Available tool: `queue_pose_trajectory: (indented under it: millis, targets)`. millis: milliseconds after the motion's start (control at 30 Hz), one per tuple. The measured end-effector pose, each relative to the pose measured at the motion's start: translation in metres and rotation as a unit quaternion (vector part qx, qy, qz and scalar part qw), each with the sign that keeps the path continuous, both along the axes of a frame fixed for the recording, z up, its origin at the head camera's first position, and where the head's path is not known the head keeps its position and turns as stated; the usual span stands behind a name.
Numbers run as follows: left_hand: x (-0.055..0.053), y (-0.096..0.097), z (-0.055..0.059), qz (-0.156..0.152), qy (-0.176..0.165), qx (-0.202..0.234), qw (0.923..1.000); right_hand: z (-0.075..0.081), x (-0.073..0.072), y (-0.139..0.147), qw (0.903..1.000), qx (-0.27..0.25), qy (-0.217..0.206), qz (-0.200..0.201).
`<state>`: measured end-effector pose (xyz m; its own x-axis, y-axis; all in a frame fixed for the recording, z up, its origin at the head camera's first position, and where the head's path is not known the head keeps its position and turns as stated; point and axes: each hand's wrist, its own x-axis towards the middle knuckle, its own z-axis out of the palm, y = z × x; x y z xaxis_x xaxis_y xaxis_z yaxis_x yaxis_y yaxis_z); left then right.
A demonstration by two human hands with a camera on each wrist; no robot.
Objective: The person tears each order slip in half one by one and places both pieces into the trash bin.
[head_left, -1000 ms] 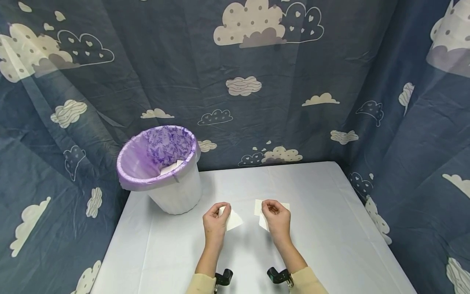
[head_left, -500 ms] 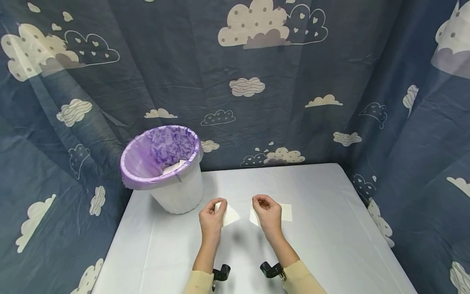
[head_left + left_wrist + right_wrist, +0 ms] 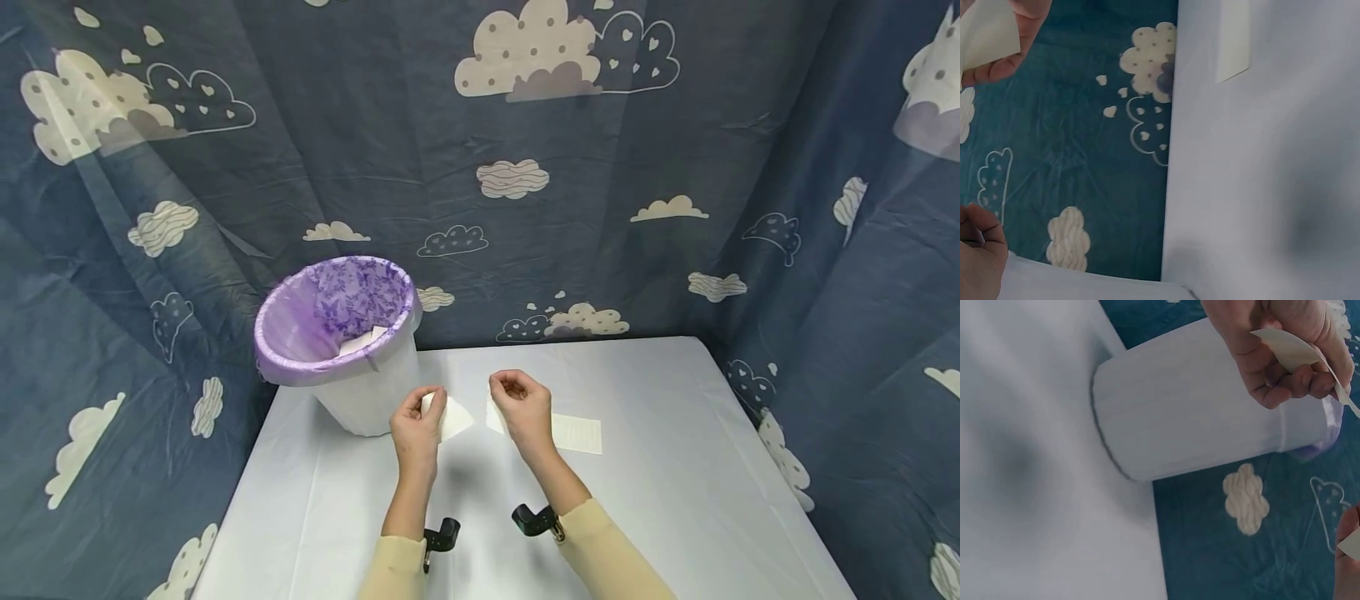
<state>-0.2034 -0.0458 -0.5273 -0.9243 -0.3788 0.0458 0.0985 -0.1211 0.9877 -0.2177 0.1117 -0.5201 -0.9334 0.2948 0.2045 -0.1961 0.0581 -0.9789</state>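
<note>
My left hand pinches a cream piece of paper between thumb and fingers, its loose corner pointing right. Facing it across a small gap, my right hand pinches another cream piece. Both hands are raised over the table, just right of the bin. In the right wrist view, the left hand's paper bends in a curve between the fingers. The left wrist view shows the right hand's paper hanging from its fingers. A cream paper strip lies on the table, partly behind the right hand.
A white bin with a purple liner stands at the table's back left. Cream paper pieces lie inside it. The white-covered table is backed by a dark blue curtain with cloud prints.
Both hands have risen and shifted left towards the bin, each still pinching its paper. More of the strip on the table shows beside my right hand.
</note>
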Motion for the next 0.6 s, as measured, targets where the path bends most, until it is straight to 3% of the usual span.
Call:
queue_pose_trajectory:
  millis: [300, 600]
  targets:
    - [-0.008, -0.011, 0.025, 0.037, 0.031, 0.013, 0.9987, 0.023, -0.020, -0.026, 0.9991, 0.006, 0.021, 0.035]
    - [-0.016, -0.022, 0.059, 0.042, 0.091, 0.022, 0.9948, 0.057, -0.039, -0.046, 0.9961, 0.023, 0.055, 0.065]
